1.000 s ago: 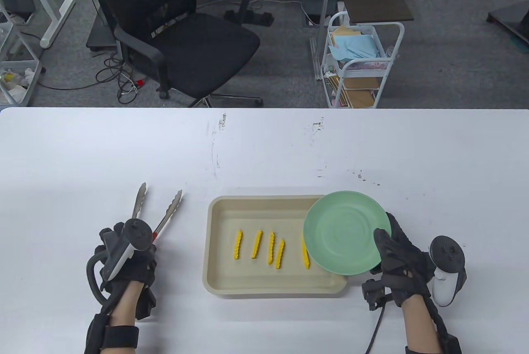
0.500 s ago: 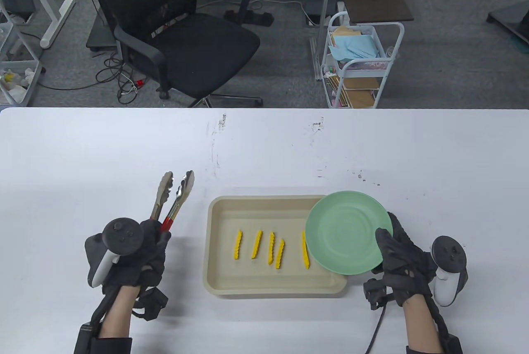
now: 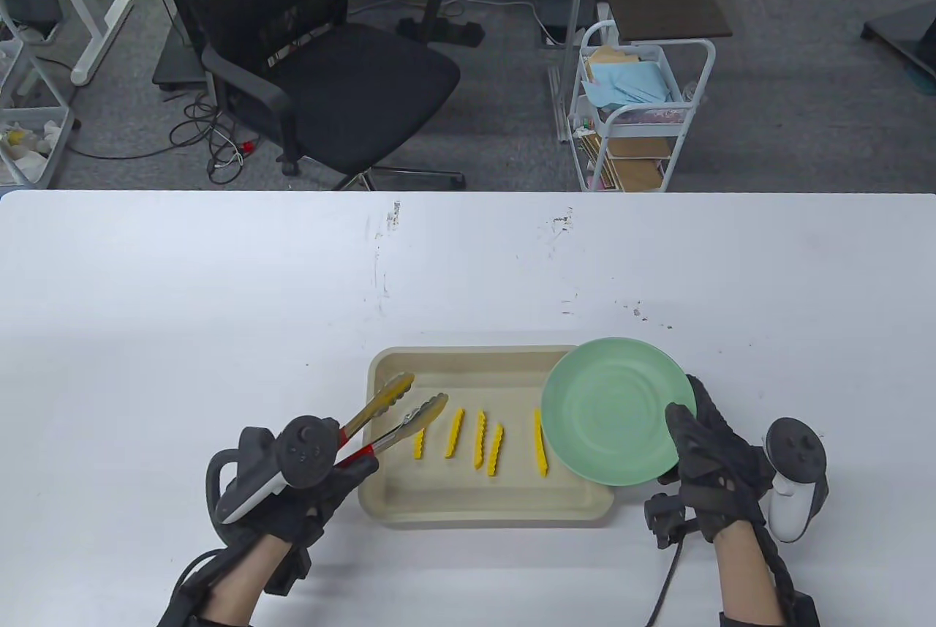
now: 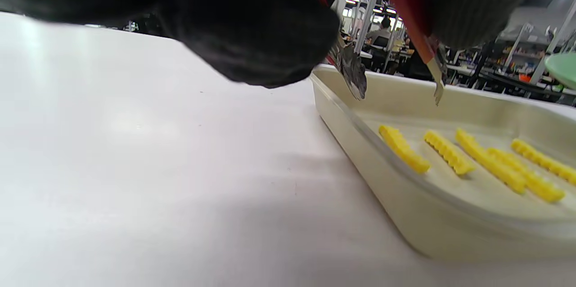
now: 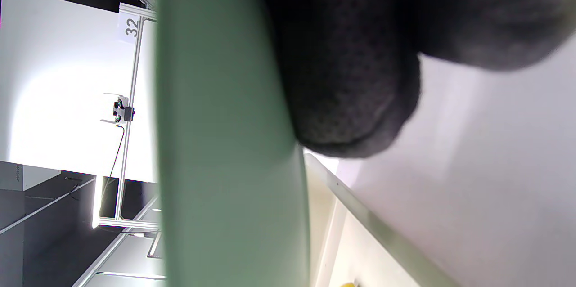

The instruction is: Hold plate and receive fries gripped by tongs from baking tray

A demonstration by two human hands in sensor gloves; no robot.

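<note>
A beige baking tray (image 3: 468, 363) lies near the table's front edge with several yellow crinkle fries (image 3: 479, 440) in a row. My left hand (image 3: 307, 488) grips metal tongs (image 3: 391, 415) by their red handles. The tong tips are spread and hang over the tray's left part, above the leftmost fry (image 3: 420, 445). In the left wrist view the tips (image 4: 355, 75) sit above the fries (image 4: 405, 150). My right hand (image 3: 706, 448) holds a green plate (image 3: 614, 411) by its right rim, above the tray's right end. The plate's rim (image 5: 225, 143) fills the right wrist view.
The white table (image 3: 219, 276) carries scuff marks at its middle. Behind it stand a black office chair (image 3: 322, 56) and a white trolley (image 3: 636, 107) on the floor.
My left hand has lifted the tongs and swung them right, from beside the tray to over its left part. The right hand and plate have hardly moved.
</note>
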